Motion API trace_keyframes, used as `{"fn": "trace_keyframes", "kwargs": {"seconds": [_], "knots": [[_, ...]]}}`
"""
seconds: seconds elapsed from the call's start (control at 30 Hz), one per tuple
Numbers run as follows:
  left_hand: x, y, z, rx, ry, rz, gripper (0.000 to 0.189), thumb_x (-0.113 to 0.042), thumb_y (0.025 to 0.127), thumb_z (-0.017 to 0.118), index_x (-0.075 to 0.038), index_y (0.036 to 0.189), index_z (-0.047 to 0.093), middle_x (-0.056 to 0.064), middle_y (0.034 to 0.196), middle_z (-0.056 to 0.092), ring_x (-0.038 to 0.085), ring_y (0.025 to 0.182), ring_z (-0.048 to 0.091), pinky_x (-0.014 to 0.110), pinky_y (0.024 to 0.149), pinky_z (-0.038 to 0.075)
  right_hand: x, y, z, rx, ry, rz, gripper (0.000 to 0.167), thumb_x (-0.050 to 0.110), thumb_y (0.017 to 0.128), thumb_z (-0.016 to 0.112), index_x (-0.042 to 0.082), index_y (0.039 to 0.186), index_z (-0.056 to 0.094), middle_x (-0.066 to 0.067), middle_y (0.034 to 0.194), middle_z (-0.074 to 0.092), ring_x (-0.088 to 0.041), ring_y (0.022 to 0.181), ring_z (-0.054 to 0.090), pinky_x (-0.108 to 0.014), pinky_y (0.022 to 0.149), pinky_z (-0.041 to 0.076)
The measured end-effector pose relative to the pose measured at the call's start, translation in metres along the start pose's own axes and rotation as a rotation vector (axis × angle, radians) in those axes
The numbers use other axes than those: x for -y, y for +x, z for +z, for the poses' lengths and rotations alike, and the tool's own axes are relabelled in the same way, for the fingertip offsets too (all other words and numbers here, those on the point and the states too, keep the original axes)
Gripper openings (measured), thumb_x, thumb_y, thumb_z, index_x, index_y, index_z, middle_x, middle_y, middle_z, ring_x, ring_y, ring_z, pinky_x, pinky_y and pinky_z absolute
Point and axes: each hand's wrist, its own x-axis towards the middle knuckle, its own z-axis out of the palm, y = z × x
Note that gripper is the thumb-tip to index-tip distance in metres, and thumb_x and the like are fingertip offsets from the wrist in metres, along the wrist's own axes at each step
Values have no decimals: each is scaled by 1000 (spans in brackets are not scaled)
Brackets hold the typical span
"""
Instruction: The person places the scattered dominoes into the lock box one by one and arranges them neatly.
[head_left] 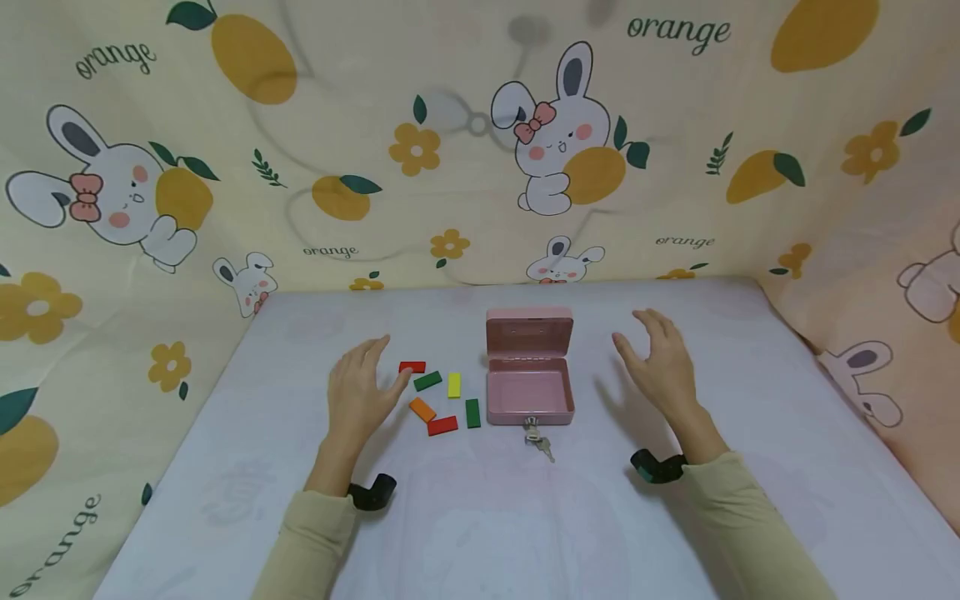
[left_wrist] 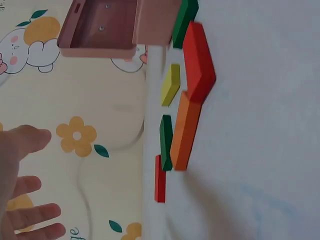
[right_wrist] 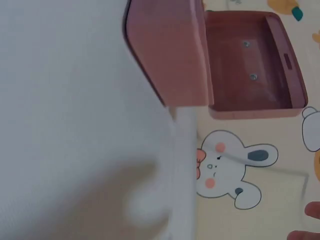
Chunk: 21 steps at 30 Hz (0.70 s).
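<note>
A pink metal cash box (head_left: pixel 530 412) stands on the table with its lid (head_left: pixel 529 335) raised and no contents showing inside. Keys (head_left: pixel 543 444) hang from the lock at its front. To its left lie several small flat blocks: a red block (head_left: pixel 442 426) touching an orange block (left_wrist: pixel 187 135), a yellow block (head_left: pixel 454 385), two green blocks, and another red block (head_left: pixel 412 367). My left hand (head_left: pixel 362 396) hovers beside the blocks, fingers spread, holding nothing. Over the table right of the box is my right hand (head_left: pixel 660 367), also loosely extended with nothing in it.
A white cloth covers the table (head_left: pixel 480 525). Behind it rises a cream curtain (head_left: pixel 450 83) printed with rabbits and oranges, which also runs along both sides. Each wrist wears a small black camera (head_left: pixel 373 492).
</note>
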Motion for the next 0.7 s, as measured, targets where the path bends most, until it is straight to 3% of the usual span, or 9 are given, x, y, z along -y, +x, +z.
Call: {"fn": "trace_keyframes", "kwargs": {"seconds": [0.1, 0.23, 0.4, 0.7], "knots": [[-2, -4, 3, -12, -47, -4, 57, -34, 85, 71, -11, 134, 54, 15, 131, 60, 35, 121, 56, 53, 96, 48, 0, -3, 3, 8, 53, -12, 54, 32, 93, 59, -1, 135, 49, -29, 143, 43, -47, 134, 39, -63, 107, 32], [-3, -9, 7, 55, -139, -84, 58, -32, 85, 72, -12, 136, 53, 15, 135, 58, 34, 121, 56, 52, 90, 52, 0, -8, 7, 31, 127, -15, 51, 27, 93, 60, -4, 132, 50, -30, 141, 46, -47, 131, 42, -61, 106, 35], [-1, -13, 12, 153, -245, -184, 58, -32, 86, 70, -12, 137, 52, 12, 137, 55, 30, 120, 56, 48, 93, 52, 0, -14, 12, 80, 222, 10, 47, 23, 95, 59, -5, 131, 50, -29, 136, 49, -46, 124, 48, -59, 99, 43], [-1, -20, 15, 214, -346, -226, 54, -25, 85, 73, -5, 132, 56, 17, 130, 59, 33, 114, 58, 48, 96, 49, 3, -18, 19, 142, 327, 64, 43, 24, 96, 58, -5, 127, 53, -27, 133, 55, -45, 121, 56, -54, 97, 48]]}}
